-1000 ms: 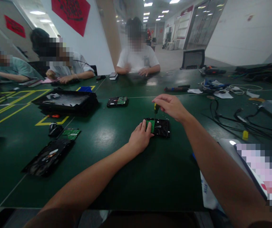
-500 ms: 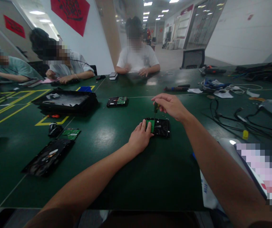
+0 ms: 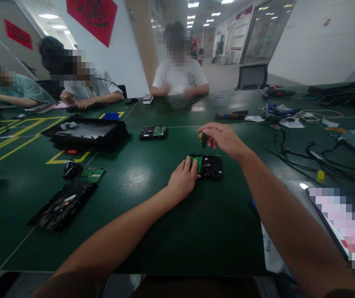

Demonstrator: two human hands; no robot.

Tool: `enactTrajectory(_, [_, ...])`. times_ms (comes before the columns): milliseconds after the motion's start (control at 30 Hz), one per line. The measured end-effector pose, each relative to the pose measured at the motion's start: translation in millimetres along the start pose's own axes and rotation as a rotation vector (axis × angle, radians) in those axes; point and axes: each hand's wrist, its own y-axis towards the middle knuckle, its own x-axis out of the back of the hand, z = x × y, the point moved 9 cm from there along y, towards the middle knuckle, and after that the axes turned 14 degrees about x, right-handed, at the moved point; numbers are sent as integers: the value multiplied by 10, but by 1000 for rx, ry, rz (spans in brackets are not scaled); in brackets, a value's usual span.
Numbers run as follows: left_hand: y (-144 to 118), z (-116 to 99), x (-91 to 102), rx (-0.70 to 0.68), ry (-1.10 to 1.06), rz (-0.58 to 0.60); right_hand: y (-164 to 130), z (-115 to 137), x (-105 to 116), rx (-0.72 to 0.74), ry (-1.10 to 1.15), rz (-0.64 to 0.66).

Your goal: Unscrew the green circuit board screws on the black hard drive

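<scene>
Black and flat, the small rectangular hard drive with a green circuit board (image 3: 207, 166) lies on the dark green table (image 3: 140, 215), near the middle of the view and between the person's two hands. The left hand (image 3: 182, 181) rests palm down at the drive's near left corner, fingers loosely spread, with the fingertips (image 3: 193, 164) lying on the green board and pinning the drive to the table; it grips nothing. The right hand (image 3: 224, 138) hovers just above the drive's far edge, its fingers curled narrow around the handle of a small screwdriver with a yellow-and-black grip (image 3: 203, 142), which stands nearly upright with its thin shaft pointing down to the drive's far left part. Where the tip meets the drive is too small to make out, and most of the handle is hidden inside the fingers. The left fingers cover the near left part of the board. Farther left on the table lie a second black hard drive with a green board (image 3: 153, 132), a shallow black tray (image 3: 86, 133), a loose green circuit board (image 3: 92, 174) and an opened black drive casing (image 3: 62, 205); their details are dim. Black cables (image 3: 308, 155) trail across the right side, and a blurred patch covers the lower right corner.
</scene>
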Motion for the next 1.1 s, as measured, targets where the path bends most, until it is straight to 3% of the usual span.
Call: enactTrajectory(1100, [-6,-9,7,-5,-10,-9,-6,19,40,20,-41,-55])
